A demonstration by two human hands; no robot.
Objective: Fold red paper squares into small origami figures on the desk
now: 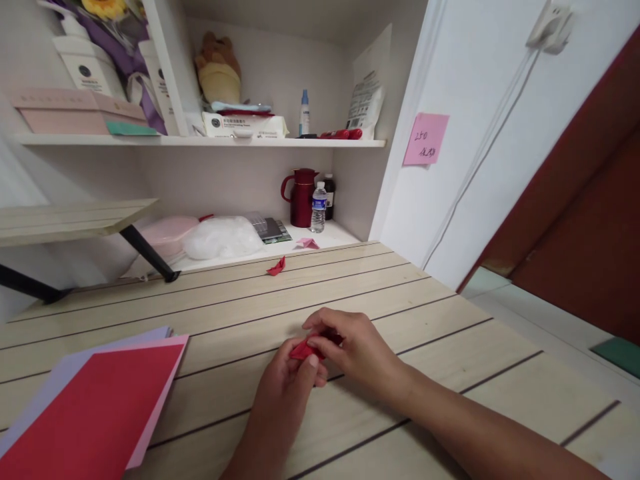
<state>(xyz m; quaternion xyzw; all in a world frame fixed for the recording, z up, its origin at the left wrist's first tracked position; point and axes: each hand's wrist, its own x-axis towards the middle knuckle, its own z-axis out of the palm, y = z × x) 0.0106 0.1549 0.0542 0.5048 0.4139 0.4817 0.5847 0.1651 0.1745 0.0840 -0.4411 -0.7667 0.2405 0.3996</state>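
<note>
Between my two hands is a small piece of folded red paper (302, 351), held just above the striped wooden table (400, 300). My left hand (290, 380) pinches its left end between thumb and fingers. From the right, my right hand (350, 340) grips the other end, thumb in front and fingers curled behind. My fingers hide much of the paper's shape. Farther back on the table sits a small red folded paper boat (277, 267). At the left lies a stack of coloured paper with a red sheet (100, 413) on top and pink and lilac sheets under it.
Behind the table, a shelf holds a dark red jug (303, 198), a water bottle (319, 208), a white plastic bag (223, 237) and a pink folded paper (307, 243). A small raised stand (75, 217) is at the left. A pink note (426, 139) sticks to the wall.
</note>
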